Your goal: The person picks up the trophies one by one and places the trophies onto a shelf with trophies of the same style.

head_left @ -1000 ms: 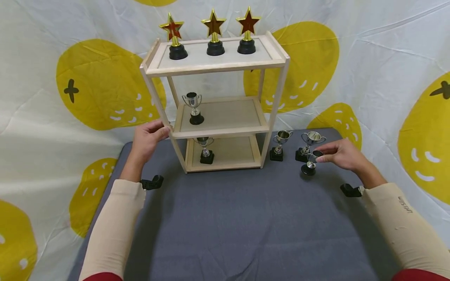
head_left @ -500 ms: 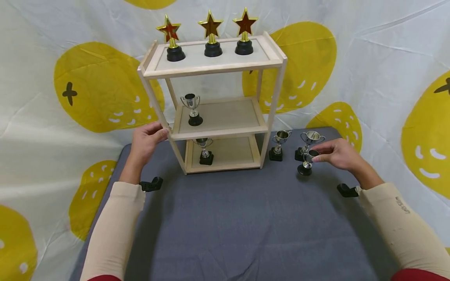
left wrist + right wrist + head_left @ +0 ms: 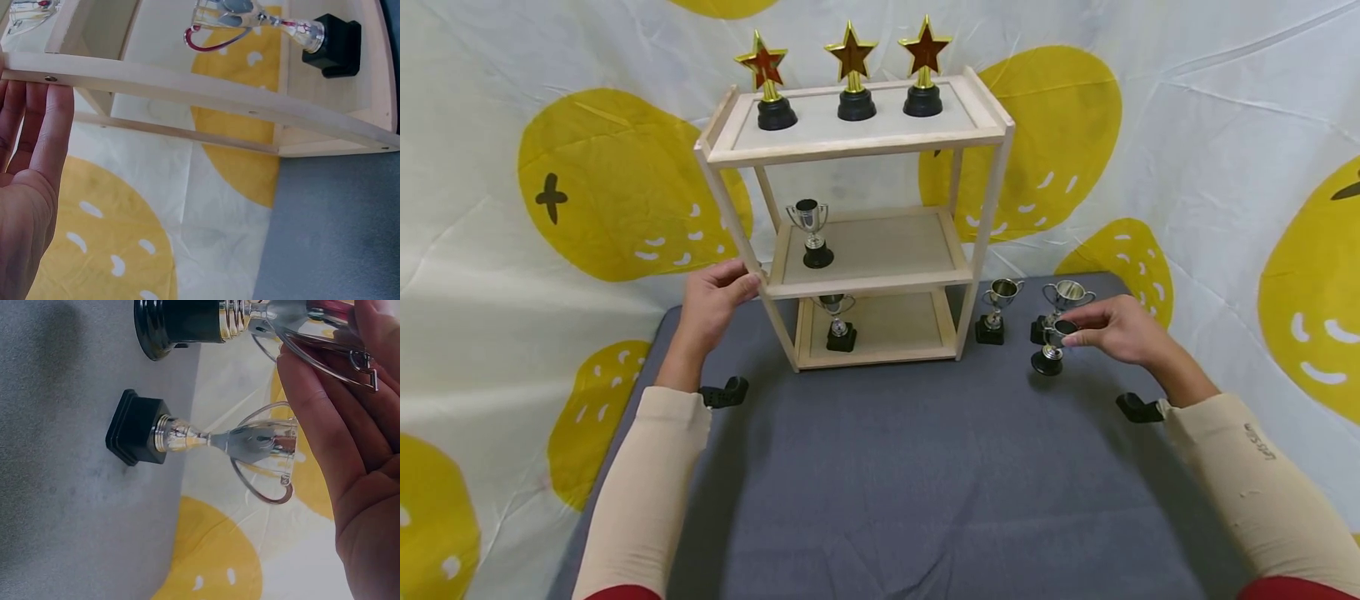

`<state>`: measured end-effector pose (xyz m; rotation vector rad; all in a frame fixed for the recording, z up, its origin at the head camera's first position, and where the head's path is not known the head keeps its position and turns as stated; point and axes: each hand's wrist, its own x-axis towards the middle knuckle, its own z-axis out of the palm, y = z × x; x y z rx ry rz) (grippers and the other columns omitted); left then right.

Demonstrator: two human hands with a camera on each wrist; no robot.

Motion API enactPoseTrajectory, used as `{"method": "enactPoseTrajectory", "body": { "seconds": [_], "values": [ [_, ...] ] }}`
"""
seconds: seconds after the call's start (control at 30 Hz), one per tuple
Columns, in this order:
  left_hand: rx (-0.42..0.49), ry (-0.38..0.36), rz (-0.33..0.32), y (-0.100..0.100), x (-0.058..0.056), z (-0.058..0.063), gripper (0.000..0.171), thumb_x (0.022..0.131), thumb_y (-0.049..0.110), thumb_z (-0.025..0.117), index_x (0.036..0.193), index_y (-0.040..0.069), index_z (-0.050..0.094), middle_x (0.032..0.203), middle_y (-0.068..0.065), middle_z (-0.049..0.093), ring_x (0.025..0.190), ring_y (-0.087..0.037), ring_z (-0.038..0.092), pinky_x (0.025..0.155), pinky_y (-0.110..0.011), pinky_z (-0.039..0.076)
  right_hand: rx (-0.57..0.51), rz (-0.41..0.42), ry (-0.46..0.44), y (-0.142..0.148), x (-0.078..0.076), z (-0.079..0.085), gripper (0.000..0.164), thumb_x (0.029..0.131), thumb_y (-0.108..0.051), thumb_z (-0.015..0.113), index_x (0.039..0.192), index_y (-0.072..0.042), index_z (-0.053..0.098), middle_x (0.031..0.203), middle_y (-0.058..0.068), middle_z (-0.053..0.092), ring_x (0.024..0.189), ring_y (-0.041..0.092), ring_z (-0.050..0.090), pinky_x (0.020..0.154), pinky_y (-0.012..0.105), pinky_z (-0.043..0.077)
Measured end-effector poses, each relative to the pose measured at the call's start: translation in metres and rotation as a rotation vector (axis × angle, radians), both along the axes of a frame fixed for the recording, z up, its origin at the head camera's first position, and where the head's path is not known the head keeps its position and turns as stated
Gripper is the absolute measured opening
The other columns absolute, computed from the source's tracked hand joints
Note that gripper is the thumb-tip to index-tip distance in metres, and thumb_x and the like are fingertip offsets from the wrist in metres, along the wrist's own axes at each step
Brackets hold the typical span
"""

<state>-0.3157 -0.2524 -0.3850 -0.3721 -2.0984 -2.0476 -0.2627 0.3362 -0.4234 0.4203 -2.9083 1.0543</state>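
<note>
My right hand [image 3: 1112, 329] pinches a small silver trophy cup [image 3: 1047, 362] with a round black base by its bowl, thumb on one side and fingers on the other. It is upright, close over the cloth. Just behind it stands a silver trophy cup with a square black base [image 3: 134, 428], partly covered in the head view. My left hand [image 3: 711, 304] grips the left post of a pale wooden three-tier shelf [image 3: 880, 287] at middle-tier height. In the left wrist view its fingers [image 3: 53, 128] lie behind the post.
Three gold star trophies [image 3: 856, 104] line the top tier. One round-based cup [image 3: 817, 254] stands at the middle tier's left, and a square-based cup [image 3: 841, 335] on the bottom tier. Another cup [image 3: 990, 329] stands right of the shelf. Grey cloth [image 3: 887, 467] covers the table.
My right hand has moved slightly left with the trophy cup held in it. My left hand stays at the shelf post.
</note>
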Motion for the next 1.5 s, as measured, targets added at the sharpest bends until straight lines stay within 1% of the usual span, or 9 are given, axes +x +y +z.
{"method": "enactPoseTrajectory", "body": {
  "seconds": [0.17,0.4,0.6,0.67,0.83,0.9,1.07,1.3,1.5],
  "values": [
    [-0.006,0.002,-0.002,0.000,0.000,0.000,0.021,0.096,0.003,0.072,0.115,0.009,0.080,0.096,0.010,0.077,0.089,-0.005,0.073,0.081,-0.020,0.063,0.003,0.003,0.012,-0.002,0.001,0.001,0.033,0.088,-0.016,0.085,0.116,0.001,0.078,0.107,0.021,0.079,0.078,-0.008,0.068,0.064,0.020,0.056],
    [-0.034,0.013,0.004,0.000,0.000,0.001,0.025,0.097,0.004,0.072,0.121,0.001,0.076,0.099,0.009,0.076,0.090,-0.005,0.073,0.082,-0.019,0.063,-0.009,0.010,0.022,-0.010,0.003,0.005,0.033,0.087,-0.016,0.086,0.115,0.000,0.079,0.103,0.018,0.080,0.077,-0.007,0.068,0.062,0.021,0.055],
    [-0.035,0.015,0.006,-0.001,0.002,0.001,0.022,0.097,0.003,0.071,0.117,0.006,0.079,0.098,0.010,0.076,0.091,-0.005,0.073,0.082,-0.019,0.063,-0.013,0.012,0.013,-0.013,0.004,0.007,0.032,0.088,-0.018,0.085,0.116,-0.001,0.079,0.105,0.018,0.080,0.079,-0.008,0.068,0.064,0.021,0.056],
    [-0.037,0.013,0.008,-0.001,0.003,0.001,0.022,0.097,0.003,0.071,0.118,0.005,0.078,0.098,0.010,0.076,0.091,-0.005,0.073,0.082,-0.019,0.063,-0.009,0.021,0.018,-0.014,0.004,0.007,0.032,0.089,-0.019,0.084,0.116,-0.003,0.080,0.105,0.017,0.080,0.080,-0.008,0.068,0.064,0.022,0.056],
    [-0.023,0.013,0.006,-0.001,0.002,0.000,0.031,0.097,0.003,0.071,0.125,-0.009,0.071,0.097,0.010,0.076,0.090,-0.004,0.074,0.082,-0.019,0.063,-0.016,0.030,0.039,-0.017,0.002,0.008,0.029,0.088,-0.018,0.085,0.114,-0.005,0.081,0.100,0.014,0.081,0.078,-0.006,0.069,0.063,0.022,0.056],
    [-0.018,0.015,0.005,-0.001,0.001,0.000,0.029,0.097,0.003,0.072,0.124,-0.007,0.072,0.097,0.009,0.076,0.089,-0.004,0.074,0.082,-0.019,0.063,-0.024,0.035,0.050,-0.019,0.002,0.009,0.028,0.087,-0.016,0.086,0.112,-0.004,0.081,0.099,0.015,0.081,0.076,-0.005,0.069,0.062,0.021,0.055],
    [-0.018,0.016,0.004,0.000,0.000,-0.001,0.021,0.097,0.003,0.072,0.116,0.006,0.079,0.096,0.009,0.076,0.089,-0.004,0.074,0.081,-0.019,0.063,-0.028,0.043,0.068,-0.024,0.000,0.009,0.029,0.084,-0.012,0.087,0.111,-0.003,0.081,0.097,0.016,0.081,0.071,-0.001,0.068,0.058,0.021,0.052],
    [-0.050,0.012,0.021,0.001,0.000,-0.001,0.030,0.097,0.004,0.072,0.125,-0.006,0.072,0.097,0.011,0.076,0.090,-0.004,0.073,0.082,-0.019,0.062,-0.024,0.054,0.062,-0.028,-0.001,0.008,0.030,0.085,-0.013,0.087,0.112,-0.003,0.081,0.098,0.016,0.081,0.070,0.002,0.066,0.057,0.023,0.051],
    [-0.029,0.006,0.015,0.002,0.000,0.000,0.024,0.097,0.003,0.071,0.120,-0.001,0.076,0.096,0.010,0.076,0.089,-0.004,0.073,0.081,-0.019,0.063,-0.036,0.053,0.053,-0.032,0.001,0.010,0.031,0.086,-0.013,0.086,0.114,-0.002,0.080,0.100,0.016,0.081,0.071,-0.001,0.066,0.058,0.023,0.051]
  ]
}}
